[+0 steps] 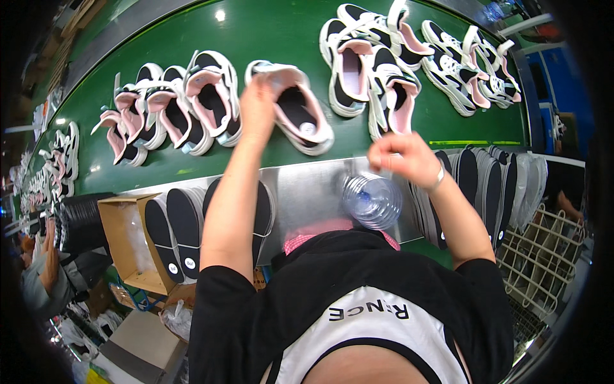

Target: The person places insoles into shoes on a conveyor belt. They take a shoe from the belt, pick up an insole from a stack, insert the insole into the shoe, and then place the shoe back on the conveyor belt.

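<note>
My left hand (258, 109) grips a white, black and pink sneaker (318, 116) by its tongue end, at the middle of the green table. The shoe's opening faces up and shows a dark insole (295, 107) with a round white label at the heel. My right hand (407, 159) hangs over the table's near edge, fingers curled together and a little blurred. Whatever may be in those fingers is hidden. Just below it stands a clear plastic container (374, 201) on the metal ledge (297, 193). Beyond the right hand, a pair of similar sneakers (350, 80) lies close by.
Several more sneakers (211, 96) line the green table (272, 29) at left and far right (451, 80). Bundled dark insoles stand left (185, 224) and right (489, 192) along the ledge. A cardboard box (131, 240) is at left, a wire basket (540, 256) at right. Another person's arm (50, 256) shows far left.
</note>
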Demonstrator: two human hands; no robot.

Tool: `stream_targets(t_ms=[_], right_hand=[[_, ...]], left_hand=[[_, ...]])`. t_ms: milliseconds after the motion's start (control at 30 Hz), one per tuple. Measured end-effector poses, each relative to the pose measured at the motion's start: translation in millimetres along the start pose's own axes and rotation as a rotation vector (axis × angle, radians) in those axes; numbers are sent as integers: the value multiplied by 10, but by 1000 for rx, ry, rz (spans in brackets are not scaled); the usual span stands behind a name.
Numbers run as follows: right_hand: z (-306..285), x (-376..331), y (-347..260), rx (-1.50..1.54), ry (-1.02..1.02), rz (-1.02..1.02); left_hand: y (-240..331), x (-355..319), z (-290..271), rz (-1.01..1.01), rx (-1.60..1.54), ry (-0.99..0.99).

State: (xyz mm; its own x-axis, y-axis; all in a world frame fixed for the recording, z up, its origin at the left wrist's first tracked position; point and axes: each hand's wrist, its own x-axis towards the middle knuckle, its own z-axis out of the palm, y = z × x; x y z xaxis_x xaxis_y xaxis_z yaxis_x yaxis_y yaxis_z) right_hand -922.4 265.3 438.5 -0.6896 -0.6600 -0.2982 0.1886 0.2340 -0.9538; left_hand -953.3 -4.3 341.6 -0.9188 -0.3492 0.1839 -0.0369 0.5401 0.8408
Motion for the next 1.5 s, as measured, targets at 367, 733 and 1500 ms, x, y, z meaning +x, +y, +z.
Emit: stream_targets(t_ms=[367,733,1500], right_hand=[[33,-872,266,-1035,306,-38],[-650,-1933,1033,-1127,918,701],[-667,-1041,110,23,351,325]], left_hand=[[766,-85,357,671,277,-224],[759,-675,828,512,351,-475],[556,-52,707,-165,-93,-273]])
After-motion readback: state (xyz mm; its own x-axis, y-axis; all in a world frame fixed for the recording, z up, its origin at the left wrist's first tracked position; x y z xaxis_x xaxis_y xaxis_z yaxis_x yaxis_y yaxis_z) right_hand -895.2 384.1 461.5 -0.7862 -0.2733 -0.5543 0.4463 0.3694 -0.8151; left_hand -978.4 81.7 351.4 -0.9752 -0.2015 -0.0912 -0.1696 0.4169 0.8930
